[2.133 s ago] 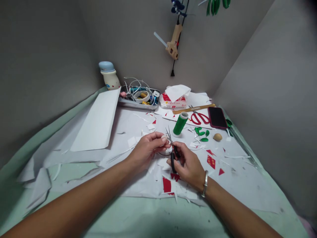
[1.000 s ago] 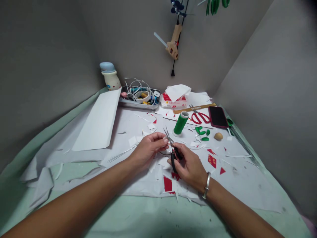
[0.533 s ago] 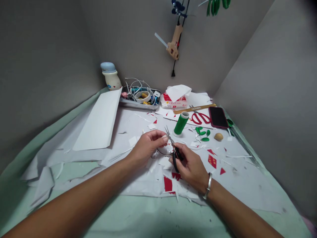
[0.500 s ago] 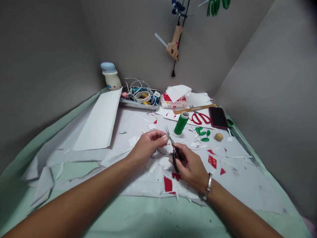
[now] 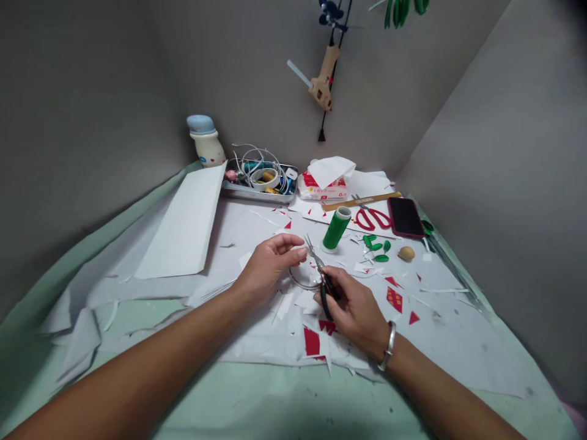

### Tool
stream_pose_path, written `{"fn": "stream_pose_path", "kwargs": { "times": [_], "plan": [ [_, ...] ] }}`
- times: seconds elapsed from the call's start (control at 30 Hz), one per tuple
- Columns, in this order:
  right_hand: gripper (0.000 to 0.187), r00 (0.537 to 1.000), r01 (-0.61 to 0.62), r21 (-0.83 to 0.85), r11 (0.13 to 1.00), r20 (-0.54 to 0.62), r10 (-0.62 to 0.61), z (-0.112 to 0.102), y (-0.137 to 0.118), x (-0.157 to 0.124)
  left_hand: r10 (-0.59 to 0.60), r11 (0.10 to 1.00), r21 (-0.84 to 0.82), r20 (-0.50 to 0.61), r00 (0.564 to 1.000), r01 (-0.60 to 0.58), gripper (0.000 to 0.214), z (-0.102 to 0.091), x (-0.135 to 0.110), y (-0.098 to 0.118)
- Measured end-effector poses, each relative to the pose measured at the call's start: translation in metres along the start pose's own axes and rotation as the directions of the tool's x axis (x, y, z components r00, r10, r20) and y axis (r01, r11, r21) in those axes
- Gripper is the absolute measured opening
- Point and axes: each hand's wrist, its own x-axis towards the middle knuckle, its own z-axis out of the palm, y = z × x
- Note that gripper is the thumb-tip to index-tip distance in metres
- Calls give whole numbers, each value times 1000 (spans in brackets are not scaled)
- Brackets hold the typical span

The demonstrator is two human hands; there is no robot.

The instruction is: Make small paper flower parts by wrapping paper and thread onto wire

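My right hand is closed round the black handles of small scissors, whose blades point up and away, slightly apart. My left hand sits just left of the blades, fingers curled and pinched together on a small white piece I can barely make out. Under both hands lies a thin wire ring on white paper strewn with white and red scraps.
A green thread spool, red scissors, a dark phone, a ruler and green leaf shapes lie behind my hands. Further back stand a tissue pack, a metal tray and a bottle. A glue gun hangs on the wall.
My left hand has shifted slightly left and back from the blades, its fingers looser than before. My right hand keeps the scissors in nearly the same place.
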Motion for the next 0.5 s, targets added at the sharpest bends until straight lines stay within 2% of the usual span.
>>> {"fn": "stream_pose_path", "kwargs": {
  "times": [0.3, 0.5],
  "plan": [
    [38, 1000, -11, 20, 1000, 19, 11, 1, 2, -1, 4, 997, -77, 7, 1000, -3, 25, -3, 2, 0],
    [36, 998, -67, 48, 997, 12, 66, 1, 1, -2, -21, 994, -106, -10, 1000, 20, 19, -4, 4, 2]
  ]
}}
